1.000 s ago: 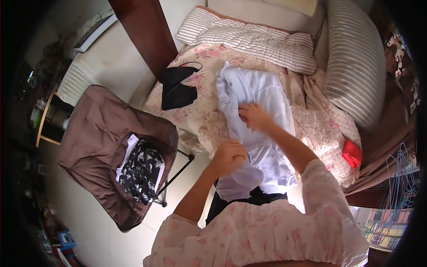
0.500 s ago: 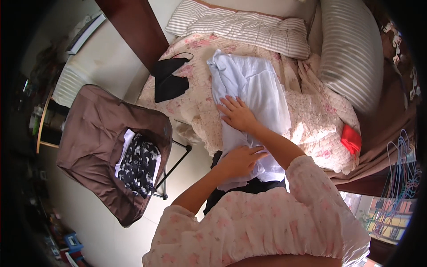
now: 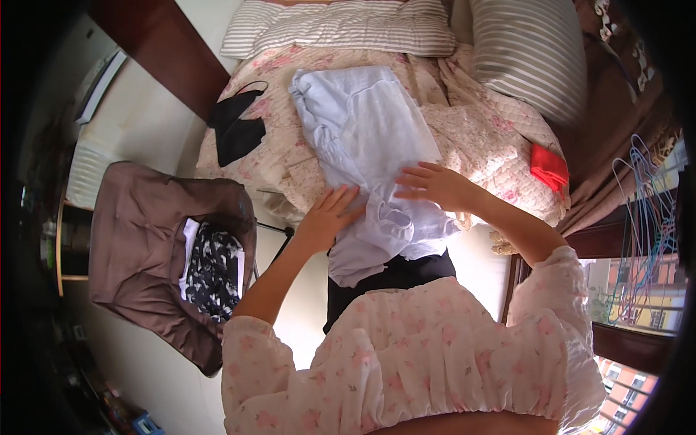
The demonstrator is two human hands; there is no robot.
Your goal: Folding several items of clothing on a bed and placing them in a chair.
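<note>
Brown fabric folding chair (image 3: 134, 232) stands at your left; on its seat, a black-and-white patterned folded garment (image 3: 214, 272). Next, a black thin-strapped garment (image 3: 239, 134) on the flowered quilted bedspread (image 3: 478, 138). Your left hand (image 3: 324, 221), fingers spread, is at the left edge of the pale blue-white thin-cloth garment (image 3: 373, 123), laid along the bedspread, near end bunched before your black trousers (image 3: 406, 275). Judged light, soft, limp, easily creased; flat side edges look the best hold. Your right hand (image 3: 440, 188), fingers parted, is on its right side; no pinch visible. Red folded cloth (image 3: 549, 168) lies rightmost.
</note>
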